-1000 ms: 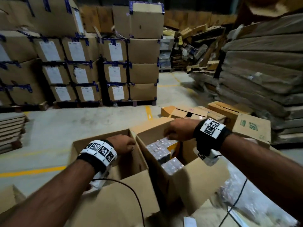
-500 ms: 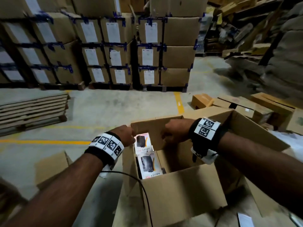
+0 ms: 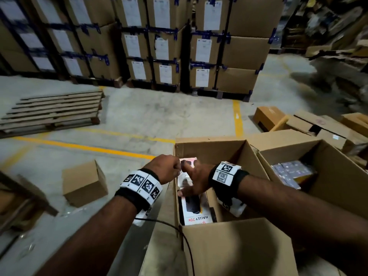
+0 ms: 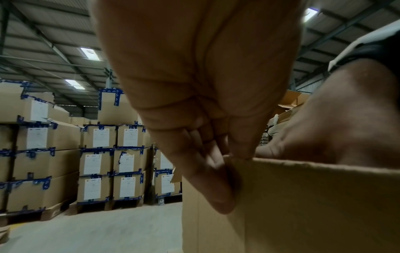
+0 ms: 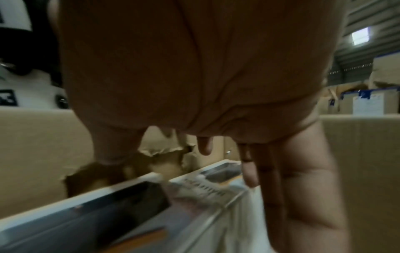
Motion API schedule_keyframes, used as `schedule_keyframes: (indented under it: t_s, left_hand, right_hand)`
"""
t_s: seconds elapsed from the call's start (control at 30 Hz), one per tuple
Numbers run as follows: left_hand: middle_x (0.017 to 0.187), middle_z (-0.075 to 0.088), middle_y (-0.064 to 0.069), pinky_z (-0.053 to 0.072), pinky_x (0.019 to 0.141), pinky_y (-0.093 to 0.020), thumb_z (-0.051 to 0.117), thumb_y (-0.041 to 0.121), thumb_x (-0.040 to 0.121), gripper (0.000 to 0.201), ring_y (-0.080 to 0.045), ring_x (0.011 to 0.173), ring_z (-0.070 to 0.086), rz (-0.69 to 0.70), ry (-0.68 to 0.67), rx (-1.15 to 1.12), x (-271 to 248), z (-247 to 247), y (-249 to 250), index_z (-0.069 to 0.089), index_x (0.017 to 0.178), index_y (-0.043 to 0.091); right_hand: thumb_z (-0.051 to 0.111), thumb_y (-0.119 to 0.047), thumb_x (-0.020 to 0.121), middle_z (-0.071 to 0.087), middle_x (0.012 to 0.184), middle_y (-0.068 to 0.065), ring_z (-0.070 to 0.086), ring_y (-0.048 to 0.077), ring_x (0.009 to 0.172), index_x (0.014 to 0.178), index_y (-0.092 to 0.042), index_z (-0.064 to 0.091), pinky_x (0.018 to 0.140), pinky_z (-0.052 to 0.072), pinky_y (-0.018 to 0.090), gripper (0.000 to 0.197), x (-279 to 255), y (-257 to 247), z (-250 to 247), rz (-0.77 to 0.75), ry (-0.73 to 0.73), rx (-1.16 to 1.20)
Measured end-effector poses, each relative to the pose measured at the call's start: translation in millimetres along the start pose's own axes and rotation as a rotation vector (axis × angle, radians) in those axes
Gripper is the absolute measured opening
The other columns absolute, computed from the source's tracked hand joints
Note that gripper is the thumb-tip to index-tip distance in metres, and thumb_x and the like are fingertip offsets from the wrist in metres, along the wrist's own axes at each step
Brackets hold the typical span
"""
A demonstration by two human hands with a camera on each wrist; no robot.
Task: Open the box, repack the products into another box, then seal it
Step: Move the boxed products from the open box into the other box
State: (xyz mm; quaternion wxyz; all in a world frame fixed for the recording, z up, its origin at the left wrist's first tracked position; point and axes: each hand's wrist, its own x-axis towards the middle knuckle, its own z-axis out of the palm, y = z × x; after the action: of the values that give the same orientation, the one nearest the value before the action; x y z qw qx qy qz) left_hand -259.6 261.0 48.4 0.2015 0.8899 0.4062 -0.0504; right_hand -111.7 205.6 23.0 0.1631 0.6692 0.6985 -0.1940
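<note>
From the head view, an open cardboard box [image 3: 235,248] sits on the concrete floor, and everything else reads from it. White product packs [image 3: 196,213] printed "HALLEY 20K" stand in a row against the box's left wall. The left hand [image 3: 166,169] sits at the top of that left wall with its fingers curled. The right hand [image 3: 196,183] reaches inside the box and lies over the packs, thumb up and fingers spread flat on them. Just right of the box, touching it, a second open box [image 3: 336,176] holds wrapped dark packs [image 3: 292,173]. To the box's left a small closed carton [image 3: 84,183] stands apart; behind the box rise pallet stacks of labelled cartons [image 3: 165,42]. In the left wrist view, the left hand [image 4: 205,102] pinches the box's wall edge [image 4: 303,205], thumb on the outer face and fingers folded over the rim. In the right wrist view, the right hand [image 5: 194,77] hangs over the packs [image 5: 205,186], its fingers [image 5: 275,179] straight and pointing down beside them; the picture is too blurred to show whether they grip one.
</note>
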Motion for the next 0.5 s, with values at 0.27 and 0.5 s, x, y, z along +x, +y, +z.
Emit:
schedule_keyframes:
  t_s: [0.27, 0.5]
  left_hand:
    - [0.090, 0.070, -0.007, 0.052, 0.079, -0.034, 0.053, 0.011, 0.086, 0.015, -0.026, 0.089, 0.066, -0.032, 0.021, -0.066, -3.9, 0.7, 4.1, 0.067, 0.084, 0.015]
    - [0.090, 0.071, -0.008, 0.052, 0.080, -0.035, 0.051, 0.015, 0.087, 0.015, -0.027, 0.089, 0.066, -0.067, 0.041, -0.074, -3.3, 4.5, 4.1, 0.066, 0.084, 0.016]
  right_hand:
    - [0.048, -0.080, 0.071, 0.020, 0.141, 0.013, 0.050, 0.039, 0.121, 0.137, -0.033, 0.027, 0.101, 0.040, 0.045, 0.083, 17.9, 3.3, 17.6, 0.127, -0.032, -0.001]
    - [0.060, -0.076, 0.067, 0.032, 0.132, 0.020, 0.055, 0.044, 0.108, 0.139, -0.032, 0.023, 0.095, 0.046, 0.043, 0.093, 24.2, -7.2, 19.2, 0.184, 0.079, 0.175]
